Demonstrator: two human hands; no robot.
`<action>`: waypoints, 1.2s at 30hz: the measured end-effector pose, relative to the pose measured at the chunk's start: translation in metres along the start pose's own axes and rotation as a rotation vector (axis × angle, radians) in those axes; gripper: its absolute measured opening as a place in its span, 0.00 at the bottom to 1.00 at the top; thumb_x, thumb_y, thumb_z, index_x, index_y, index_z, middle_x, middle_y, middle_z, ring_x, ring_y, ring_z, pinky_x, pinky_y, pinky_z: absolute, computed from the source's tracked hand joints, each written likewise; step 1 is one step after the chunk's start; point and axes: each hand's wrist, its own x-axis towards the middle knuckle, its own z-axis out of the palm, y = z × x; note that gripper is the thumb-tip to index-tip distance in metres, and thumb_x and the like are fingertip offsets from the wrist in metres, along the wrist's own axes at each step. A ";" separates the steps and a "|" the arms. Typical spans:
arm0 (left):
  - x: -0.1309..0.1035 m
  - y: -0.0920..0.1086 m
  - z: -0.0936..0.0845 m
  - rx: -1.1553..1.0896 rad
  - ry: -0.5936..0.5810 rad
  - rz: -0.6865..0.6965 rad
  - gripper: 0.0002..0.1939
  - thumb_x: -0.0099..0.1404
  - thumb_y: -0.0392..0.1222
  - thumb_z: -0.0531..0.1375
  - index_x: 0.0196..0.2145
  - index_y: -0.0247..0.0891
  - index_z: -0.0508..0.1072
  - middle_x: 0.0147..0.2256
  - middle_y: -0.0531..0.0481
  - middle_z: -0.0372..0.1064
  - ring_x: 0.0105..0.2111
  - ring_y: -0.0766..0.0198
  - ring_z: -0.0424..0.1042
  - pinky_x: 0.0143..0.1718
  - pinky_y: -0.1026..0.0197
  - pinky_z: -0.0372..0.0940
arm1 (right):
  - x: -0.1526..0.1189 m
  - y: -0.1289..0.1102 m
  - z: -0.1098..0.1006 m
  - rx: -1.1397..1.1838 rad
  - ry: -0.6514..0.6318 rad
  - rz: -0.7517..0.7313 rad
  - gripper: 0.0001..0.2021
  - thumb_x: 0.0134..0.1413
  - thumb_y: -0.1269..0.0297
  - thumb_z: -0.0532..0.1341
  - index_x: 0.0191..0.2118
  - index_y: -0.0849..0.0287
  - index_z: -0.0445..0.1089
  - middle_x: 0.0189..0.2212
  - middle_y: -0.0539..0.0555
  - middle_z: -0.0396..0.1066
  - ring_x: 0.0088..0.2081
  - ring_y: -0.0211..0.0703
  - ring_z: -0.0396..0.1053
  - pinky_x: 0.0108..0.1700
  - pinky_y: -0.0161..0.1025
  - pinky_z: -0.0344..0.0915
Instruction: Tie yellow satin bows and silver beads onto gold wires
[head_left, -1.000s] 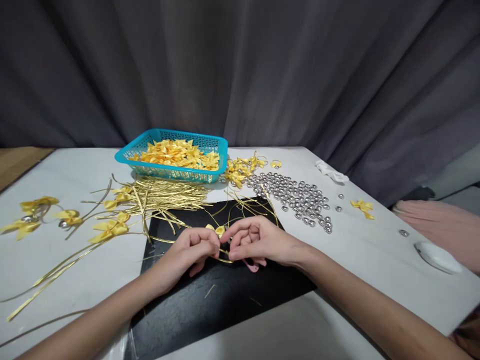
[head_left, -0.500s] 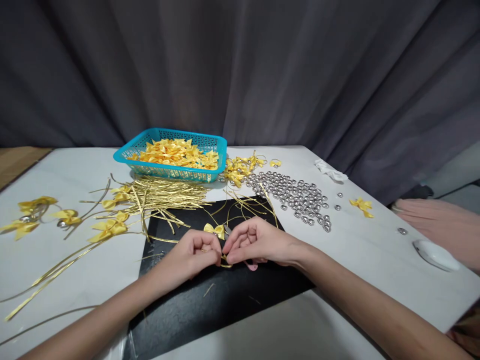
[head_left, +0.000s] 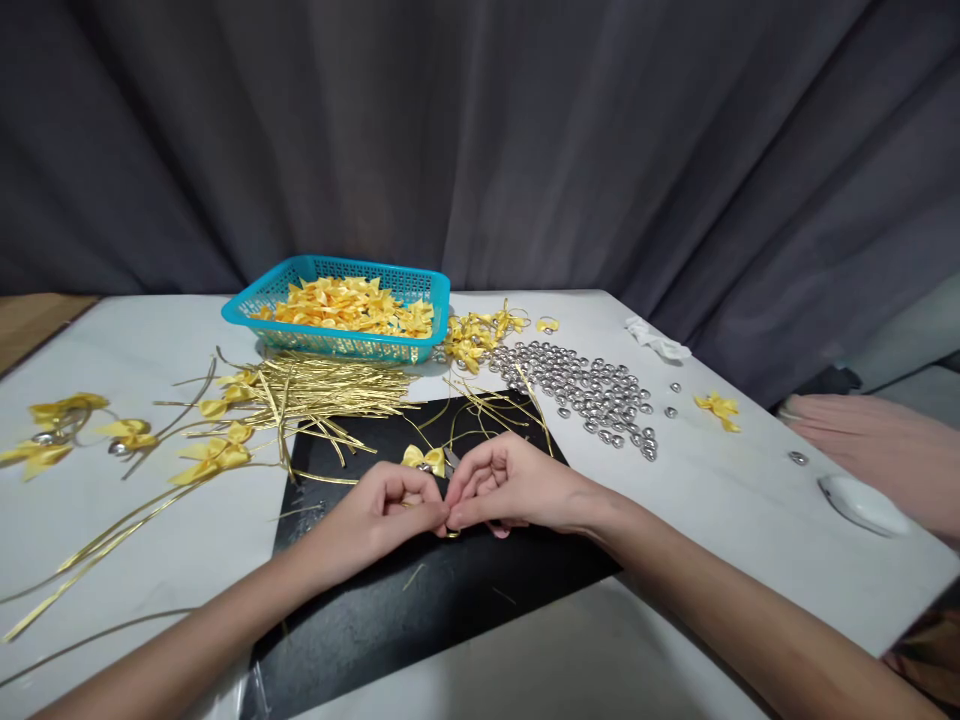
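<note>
Over a black mat [head_left: 375, 620], my left hand [head_left: 401, 508] and my right hand [head_left: 495, 487] meet, thumbs and fingertips pinched together. Between them a small loop of gold cord [head_left: 452, 533] peeks out below the fingertips; the rest of it is hidden. Just behind my hands lies a yellow bow [head_left: 424, 459] with a silver bead. A grey blade tip shows beside that bow, and a pink handle [head_left: 499, 530] sticks out under my right hand. Loose gold cords [head_left: 487, 405] lie across the mat's back edge.
A turquoise basket [head_left: 337, 345] of yellow bows stands at the back, a pile of gold cords [head_left: 337, 385] before it. Silver beads [head_left: 592, 390] spread to the right, near a white oval object [head_left: 862, 505]. Bows with cords [head_left: 214, 455] lie left. Pink cloth [head_left: 862, 440] is far right.
My fingertips have closed together, and less of the cord loop shows beneath them. The whole view has shifted slightly, with the table's things a little further left.
</note>
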 end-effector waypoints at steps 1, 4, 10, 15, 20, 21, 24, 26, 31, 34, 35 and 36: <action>0.000 0.000 0.000 -0.003 0.002 0.003 0.11 0.49 0.45 0.61 0.16 0.37 0.70 0.12 0.61 0.51 0.13 0.74 0.46 0.15 0.66 0.38 | 0.000 0.000 0.000 -0.004 -0.003 -0.004 0.17 0.31 0.60 0.75 0.26 0.65 0.72 0.18 0.46 0.72 0.14 0.25 0.61 0.13 0.24 0.53; 0.001 -0.001 0.000 -0.032 0.038 0.008 0.10 0.48 0.44 0.61 0.16 0.37 0.70 0.12 0.60 0.53 0.13 0.74 0.46 0.14 0.67 0.37 | 0.001 0.002 0.001 0.004 0.007 -0.025 0.18 0.32 0.59 0.75 0.27 0.66 0.71 0.17 0.45 0.70 0.12 0.24 0.59 0.12 0.24 0.52; 0.004 -0.007 -0.003 -0.107 0.113 0.022 0.10 0.48 0.45 0.60 0.17 0.36 0.68 0.16 0.58 0.59 0.12 0.76 0.48 0.13 0.68 0.39 | 0.005 0.009 0.001 0.089 -0.045 -0.084 0.19 0.36 0.58 0.74 0.31 0.64 0.69 0.23 0.45 0.72 0.12 0.22 0.57 0.12 0.23 0.54; 0.006 -0.013 -0.005 -0.182 0.137 0.059 0.11 0.51 0.45 0.58 0.18 0.36 0.69 0.16 0.58 0.57 0.13 0.76 0.47 0.13 0.69 0.42 | 0.010 0.016 -0.003 0.164 -0.037 -0.102 0.17 0.39 0.59 0.73 0.32 0.63 0.70 0.18 0.43 0.68 0.12 0.24 0.54 0.13 0.25 0.56; 0.006 -0.018 -0.007 -0.215 0.117 0.071 0.11 0.53 0.45 0.59 0.19 0.36 0.71 0.15 0.59 0.54 0.13 0.75 0.46 0.13 0.69 0.45 | 0.012 0.020 -0.004 0.229 -0.015 -0.136 0.16 0.40 0.59 0.73 0.32 0.63 0.72 0.12 0.41 0.63 0.10 0.26 0.54 0.12 0.26 0.56; 0.006 -0.018 -0.007 -0.220 0.118 0.075 0.11 0.53 0.45 0.59 0.20 0.36 0.71 0.15 0.59 0.54 0.14 0.75 0.46 0.13 0.69 0.45 | 0.012 0.020 -0.003 0.240 -0.004 -0.144 0.16 0.40 0.59 0.73 0.32 0.63 0.72 0.11 0.40 0.62 0.10 0.27 0.54 0.12 0.26 0.56; 0.006 -0.017 -0.006 -0.234 0.128 0.079 0.10 0.53 0.44 0.59 0.19 0.36 0.70 0.14 0.61 0.50 0.14 0.75 0.45 0.13 0.70 0.44 | 0.010 0.019 0.000 0.263 0.053 -0.187 0.15 0.41 0.59 0.72 0.31 0.63 0.72 0.09 0.40 0.59 0.09 0.28 0.53 0.10 0.26 0.55; 0.006 -0.016 -0.005 -0.242 0.131 0.074 0.10 0.53 0.44 0.60 0.19 0.37 0.70 0.14 0.62 0.49 0.14 0.74 0.44 0.13 0.70 0.43 | 0.009 0.018 0.002 0.269 0.071 -0.211 0.15 0.41 0.58 0.72 0.31 0.63 0.72 0.10 0.40 0.61 0.10 0.28 0.53 0.10 0.27 0.55; 0.006 -0.016 -0.006 -0.257 0.115 0.052 0.11 0.52 0.47 0.60 0.20 0.36 0.71 0.15 0.59 0.53 0.14 0.74 0.46 0.13 0.69 0.44 | 0.008 0.018 0.002 0.219 0.061 -0.200 0.17 0.39 0.58 0.73 0.31 0.64 0.71 0.17 0.44 0.69 0.10 0.25 0.55 0.10 0.25 0.55; 0.006 -0.018 -0.008 -0.274 0.097 0.040 0.12 0.52 0.48 0.62 0.23 0.35 0.73 0.16 0.58 0.56 0.14 0.74 0.44 0.12 0.69 0.43 | 0.007 0.017 0.003 0.177 0.078 -0.174 0.19 0.36 0.60 0.75 0.32 0.63 0.69 0.22 0.46 0.73 0.11 0.24 0.57 0.10 0.24 0.53; 0.006 -0.019 -0.008 -0.280 0.089 0.037 0.13 0.52 0.48 0.62 0.23 0.35 0.73 0.17 0.58 0.56 0.14 0.74 0.44 0.12 0.68 0.43 | 0.007 0.016 0.003 0.175 0.080 -0.168 0.19 0.35 0.61 0.75 0.32 0.63 0.69 0.22 0.46 0.73 0.11 0.24 0.57 0.10 0.23 0.53; 0.006 -0.020 -0.008 -0.284 0.082 0.035 0.13 0.53 0.49 0.62 0.24 0.35 0.73 0.17 0.57 0.57 0.14 0.74 0.44 0.12 0.68 0.43 | 0.007 0.016 0.003 0.175 0.080 -0.164 0.20 0.34 0.62 0.75 0.31 0.63 0.68 0.22 0.46 0.73 0.11 0.24 0.57 0.10 0.23 0.53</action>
